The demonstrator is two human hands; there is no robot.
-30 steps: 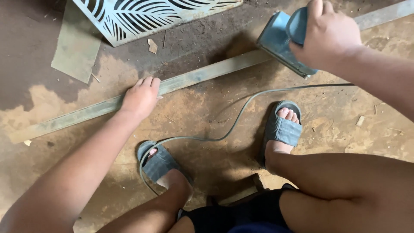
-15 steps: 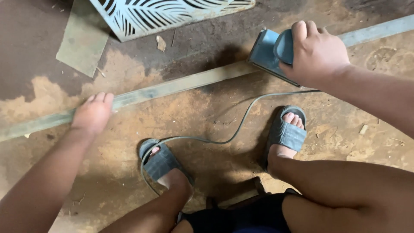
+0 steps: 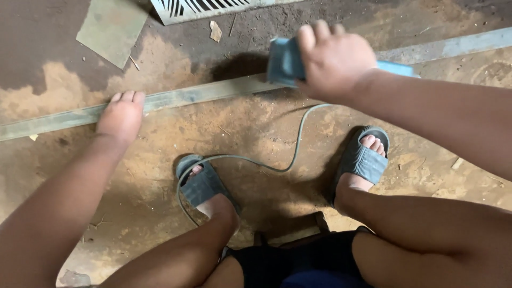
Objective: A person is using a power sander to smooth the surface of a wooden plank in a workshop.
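Note:
A long, thin grey-green strip of wood (image 3: pixel 202 95) lies across the dusty floor from left to upper right. My left hand (image 3: pixel 121 114) presses flat on it near its left part, fingers together. My right hand (image 3: pixel 333 57) grips a blue electric sander (image 3: pixel 284 63) that sits on the strip near the middle. The sander's grey cord (image 3: pixel 277 160) loops down across the floor between my feet.
I sit low with both feet in grey slide sandals (image 3: pixel 362 160) on sawdust-covered ground. A white cut-out patterned panel (image 3: pixel 213 8) lies at the top edge. A flat greenish board (image 3: pixel 112 29) rests at the upper left, with a small wood scrap (image 3: pixel 215 31) near it.
My right hand has carried the sander leftward along the strip toward the middle. My left hand stays pressed on the strip, further left than a second ago.

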